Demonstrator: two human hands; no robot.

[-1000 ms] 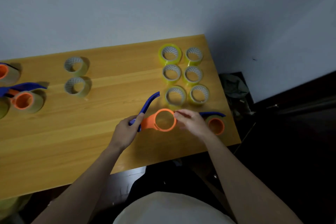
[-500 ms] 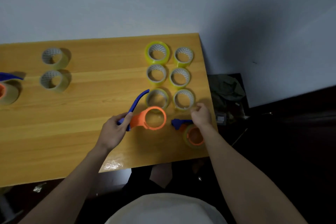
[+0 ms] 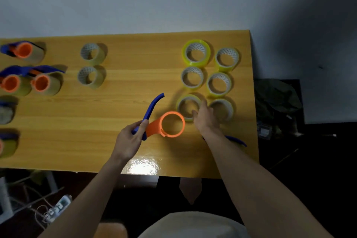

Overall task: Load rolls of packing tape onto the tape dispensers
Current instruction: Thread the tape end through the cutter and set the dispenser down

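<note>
My left hand grips the blue handle of an empty dispenser whose orange ring lies just above the wooden table. Its blue handle curves up and away. My right hand reaches over the nearest yellowish tape roll in the right group, fingers at its rim; whether it grips the roll is unclear. Several more rolls stand in two columns behind it. A loaded dispenser's blue tip shows under my right forearm.
Two loose tape rolls stand at the back middle. Several loaded dispensers with orange cores line the left edge. The table's right edge drops to a dark floor with a bag. Cables and a power strip lie below left.
My right hand left the loaded dispenser at the front right and moved up-left to the nearest tape roll. The left hand kept hold of the empty dispenser. The camera panned left.
</note>
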